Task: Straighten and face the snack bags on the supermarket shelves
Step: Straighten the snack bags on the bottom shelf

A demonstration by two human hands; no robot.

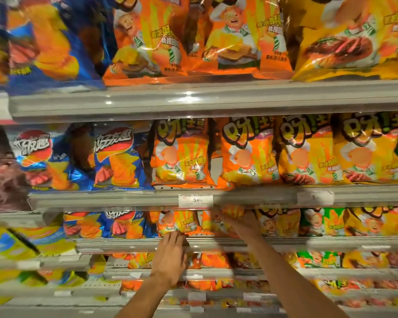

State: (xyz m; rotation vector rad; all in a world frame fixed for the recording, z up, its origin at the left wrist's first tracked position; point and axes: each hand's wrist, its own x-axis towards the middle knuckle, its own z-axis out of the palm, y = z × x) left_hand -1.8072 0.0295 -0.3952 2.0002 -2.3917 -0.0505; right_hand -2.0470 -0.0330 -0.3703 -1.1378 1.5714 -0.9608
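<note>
Both arms reach up to the third shelf [216,243] from the top. The left hand [170,255] lies at the shelf's front edge, fingers fairly straight, fingertips touching the bottom of an orange snack bag [177,222]. The right hand [241,222] reaches in past the edge and curls around the neighbouring orange bag [216,222], close under the price rail [239,198] above. Bags stand packed side by side, with little gap between them.

Orange snack bags [178,222] upright, third shelf [216,243]
</note>
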